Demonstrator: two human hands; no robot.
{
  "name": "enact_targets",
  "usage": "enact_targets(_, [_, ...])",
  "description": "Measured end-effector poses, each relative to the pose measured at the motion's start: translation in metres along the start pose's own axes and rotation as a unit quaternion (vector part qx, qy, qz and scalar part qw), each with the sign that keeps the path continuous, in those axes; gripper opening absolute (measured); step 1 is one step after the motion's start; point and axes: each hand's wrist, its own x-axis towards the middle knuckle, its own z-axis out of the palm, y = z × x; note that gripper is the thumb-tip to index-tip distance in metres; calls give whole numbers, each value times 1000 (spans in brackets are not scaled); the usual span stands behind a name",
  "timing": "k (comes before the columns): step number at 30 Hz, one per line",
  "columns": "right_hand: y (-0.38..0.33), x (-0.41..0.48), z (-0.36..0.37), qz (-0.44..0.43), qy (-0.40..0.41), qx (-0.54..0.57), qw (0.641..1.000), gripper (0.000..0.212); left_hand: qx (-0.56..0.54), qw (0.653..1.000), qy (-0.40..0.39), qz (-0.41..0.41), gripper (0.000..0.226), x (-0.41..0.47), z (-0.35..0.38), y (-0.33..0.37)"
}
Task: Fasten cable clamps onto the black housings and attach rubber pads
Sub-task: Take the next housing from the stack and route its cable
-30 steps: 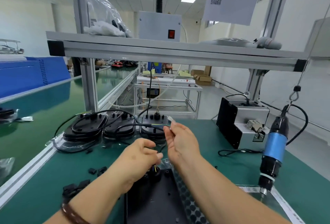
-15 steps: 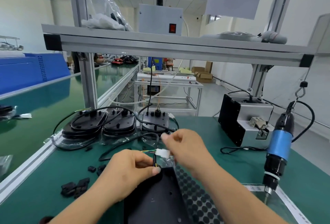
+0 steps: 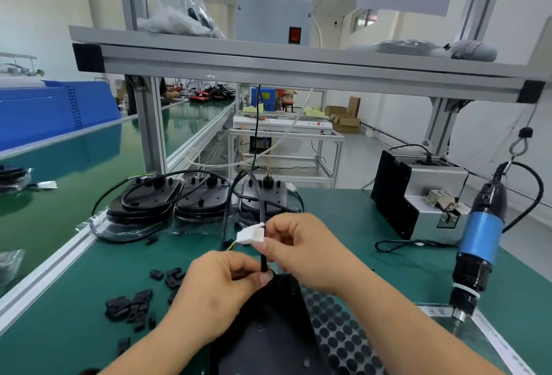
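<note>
On the green table (image 3: 373,225) a black housing (image 3: 268,330) is laid near centre, with a rubber pad sheet (image 3: 337,324) just right of it. Its cable (image 3: 263,264) is pinched by the left hand (image 3: 215,294), the white connector (image 3: 251,235) by the right hand (image 3: 301,249). Cable clamps (image 3: 131,307) are scattered left.

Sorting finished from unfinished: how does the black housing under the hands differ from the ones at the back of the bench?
The near housing lies alone beside a sheet of round pads; the back housings sit in a row. The near housing's cable is held up, the left hand holding it and the right hand pinching a white plug; the back housings' cables lie looped over them. All are black with cables.
</note>
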Motion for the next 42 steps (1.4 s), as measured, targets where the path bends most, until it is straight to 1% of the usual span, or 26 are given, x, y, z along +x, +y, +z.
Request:
enact_targets(2, [-4,-3,-1,-40,12,-96,995,25,18,1000,-14,12,18,0,-1,-2])
enact_targets(4, [-6,-5,0,-63,18,-129,990,29,26,999,-45,15,9,1,-5,-3])
enact_targets(5, [-6,-6,1,-68,19,-134,988,29,26,998,-63,14,9,1,-7,-4])
enact_targets(7, [-4,-7,0,-65,23,-128,989,29,18,996,-83,10,19,1,-10,-5])
enact_targets(9, [-2,-6,-4,-52,17,-111,992,21,21,997,-76,11,24,1,-10,-6])
enact_targets(11, [-1,-6,-6,-50,7,-107,993,15,21,998,-65,11,22,1,-10,-7])
enact_targets(15, [-2,-6,-5,-69,-13,-126,990,20,39,997,-66,18,20,2,-10,-8])
enact_targets(18, [-1,-6,-6,-70,-27,-131,989,24,38,998,-58,10,23,2,-9,-11])
enact_targets(22, [0,-6,-2,-58,-36,-112,991,20,12,998,-56,5,37,2,-8,-11])
enact_targets(23, [0,-5,-1,-55,-33,-104,992,21,-12,998,-63,1,45,2,-11,-8])
enact_targets(25, [3,-4,0,-42,-14,-86,995,30,-92,992,-75,-27,65,4,-23,-4])
enact_targets(26, [5,-3,0,-32,-4,-72,997,33,-117,990,-72,-40,67,7,-33,-1])
enact_targets(27, [7,-4,0,-20,1,-53,998,30,-126,989,-56,-53,63,11,-45,1])
enact_targets(28, [8,-4,0,-5,2,-29,1000,23,-138,988,-28,-66,54,14,-59,4])
enact_targets(30, [11,-6,3,23,-5,10,1000,6,-166,978,52,-111,35,19,-83,5])
enact_targets(32, [13,-8,8,23,-8,5,1000,7,-166,968,108,-156,22,22,-99,2])
enact_targets(35, [13,-11,12,12,-24,-19,999,17,-117,969,117,-182,12,26,-114,-10])
enact_targets(38, [12,-15,15,-15,-33,-55,998,22,-69,972,129,-184,11,27,-127,-19])
enact_targets(40, [12,-16,17,-45,-41,-111,992,25,-29,974,135,-181,14,26,-129,-22])
enact_targets(41, [12,-15,19,-59,-50,-145,986,26,29,974,162,-157,16,26,-129,-23])
enact_targets(42, [12,-14,21,-69,-59,-176,980,27,113,963,218,-108,18,24,-127,-21])
